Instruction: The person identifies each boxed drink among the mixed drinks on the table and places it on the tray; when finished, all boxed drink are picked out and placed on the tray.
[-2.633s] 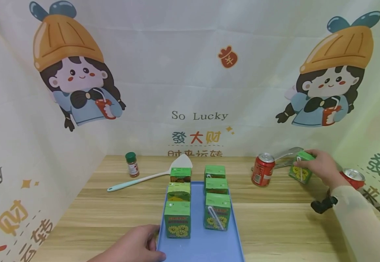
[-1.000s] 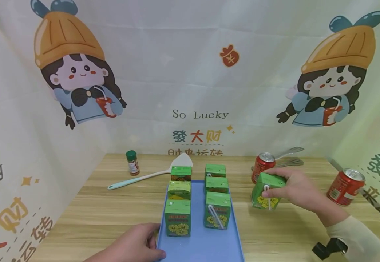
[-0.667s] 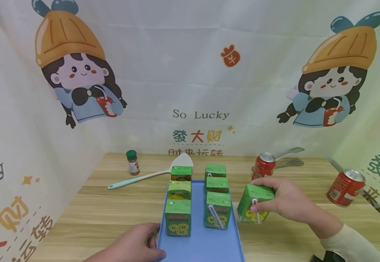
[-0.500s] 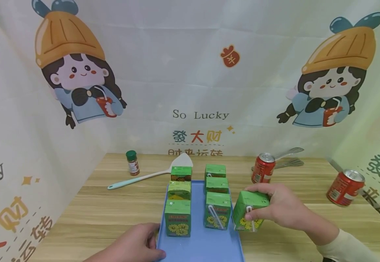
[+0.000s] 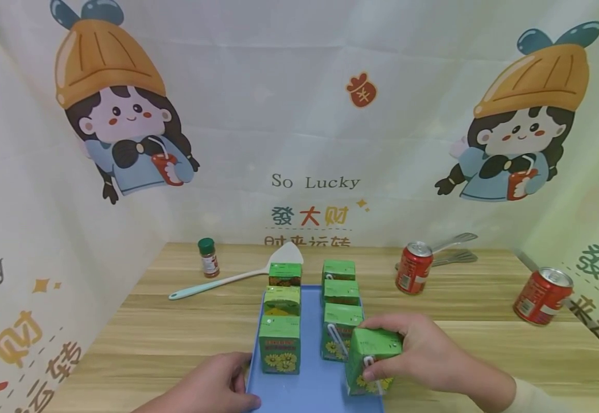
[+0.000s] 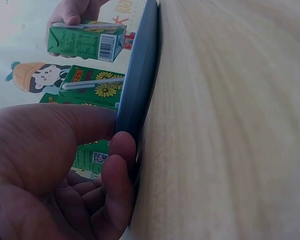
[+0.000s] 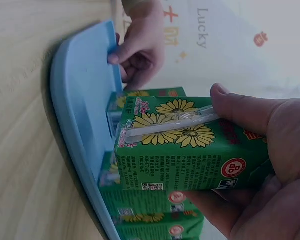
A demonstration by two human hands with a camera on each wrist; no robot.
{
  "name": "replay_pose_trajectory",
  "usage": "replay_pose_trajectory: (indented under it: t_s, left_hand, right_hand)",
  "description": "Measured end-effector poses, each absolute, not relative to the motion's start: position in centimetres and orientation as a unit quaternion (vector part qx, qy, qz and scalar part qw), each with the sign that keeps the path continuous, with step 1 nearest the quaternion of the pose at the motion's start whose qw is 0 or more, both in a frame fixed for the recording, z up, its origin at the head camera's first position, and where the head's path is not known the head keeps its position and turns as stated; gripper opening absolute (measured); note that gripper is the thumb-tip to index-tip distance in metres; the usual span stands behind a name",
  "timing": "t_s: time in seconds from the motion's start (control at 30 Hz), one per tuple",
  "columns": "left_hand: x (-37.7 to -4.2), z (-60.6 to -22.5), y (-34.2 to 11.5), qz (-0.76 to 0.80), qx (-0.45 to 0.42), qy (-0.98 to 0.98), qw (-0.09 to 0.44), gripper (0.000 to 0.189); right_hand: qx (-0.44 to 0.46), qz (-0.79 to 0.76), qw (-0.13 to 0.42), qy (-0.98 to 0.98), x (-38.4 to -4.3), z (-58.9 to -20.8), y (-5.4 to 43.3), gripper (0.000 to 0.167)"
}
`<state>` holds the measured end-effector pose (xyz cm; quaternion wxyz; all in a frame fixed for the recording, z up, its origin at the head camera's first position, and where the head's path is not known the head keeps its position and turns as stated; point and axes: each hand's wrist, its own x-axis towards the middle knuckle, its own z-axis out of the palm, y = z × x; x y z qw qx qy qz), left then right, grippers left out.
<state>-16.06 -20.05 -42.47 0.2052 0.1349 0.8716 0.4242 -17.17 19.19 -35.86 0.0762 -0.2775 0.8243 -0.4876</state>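
My right hand (image 5: 423,355) grips a green drink carton (image 7: 180,145) with yellow flowers and a white straw on its side. In the head view this carton is slightly tilted, over the right edge of a blue tray (image 5: 315,384), just in front of another drink carton (image 5: 337,344). Several green cartons stand on the tray in two rows, the nearest left one (image 5: 280,350) among them. My left hand (image 5: 212,381) pinches the tray's left rim, thumb on top and fingers under it, as the left wrist view (image 6: 132,75) shows.
Behind the tray lies a spatula (image 5: 227,282) with a pale green handle, beside a green-capped spice jar (image 5: 208,258). Two red cans stand to the right, one (image 5: 414,268) farther back, one (image 5: 543,295) near the right edge. Metal utensils (image 5: 454,258) lie behind the farther can.
My right hand has brought the drink carton from the back right, past the cans, leftward and nearer to the tray's right edge. My left hand has stayed on the rim.
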Motion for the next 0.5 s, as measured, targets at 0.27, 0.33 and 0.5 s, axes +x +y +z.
replay_pose_trajectory:
  t_s: [0.27,0.33,0.5]
  left_hand:
    - [-16.0,-42.5,-20.0,0.427,0.136,0.870,0.207,0.027]
    - [-16.0,-42.5,-20.0,0.429,0.136,0.869,0.206,0.027]
    - [-16.1,-42.5,-20.0,0.428,0.136,0.869,0.207,0.027]
  right_hand:
    - [-0.301,-0.480,0.068,0.822,-16.7,-37.1,17.0,0.055]
    - [-0.298,-0.475,0.063,0.826,-16.7,-37.4,16.6,0.054]
    - [-0.288,-0.469,0.060,0.833,-16.5,-37.8,15.8,0.055]
